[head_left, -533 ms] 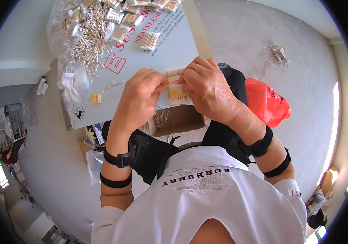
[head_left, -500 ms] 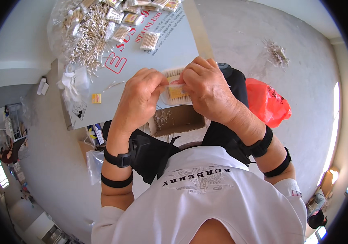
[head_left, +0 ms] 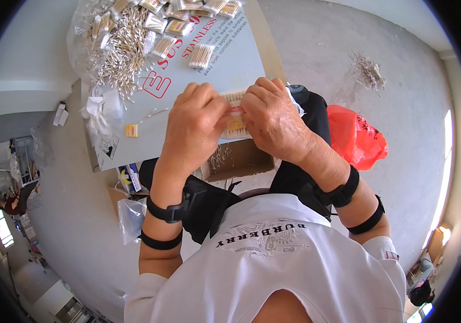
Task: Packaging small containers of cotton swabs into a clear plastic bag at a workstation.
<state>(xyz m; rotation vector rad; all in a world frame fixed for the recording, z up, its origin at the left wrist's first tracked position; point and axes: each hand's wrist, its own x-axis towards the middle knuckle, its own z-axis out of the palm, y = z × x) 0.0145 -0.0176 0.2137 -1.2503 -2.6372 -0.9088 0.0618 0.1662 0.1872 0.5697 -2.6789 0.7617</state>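
From where I stand, 1 swab packet [head_left: 236, 126] with a yellow label sits between the 2 hands, at the near edge of the grey counter [head_left: 144, 137] and just beyond an open cardboard box [head_left: 246, 157]. Whether its underside touches the counter cannot be told. Left hand [head_left: 198, 121]: fingers curled narrow, pinching the packet's left side. Right hand [head_left: 273, 121]: fingers likewise closed on the right side. Exact fingertip contact is hidden by the knuckles. Handling estimate: the packet should be light; its wrap is probably thin, slippery and easily torn; the swabs inside may shift if squeezed. Recommended grip: both sides, level with the label, under light pressure, clear of the cotton tips. 1 yellow card [head_left: 132, 130] lies on the counter, left of the left hand.
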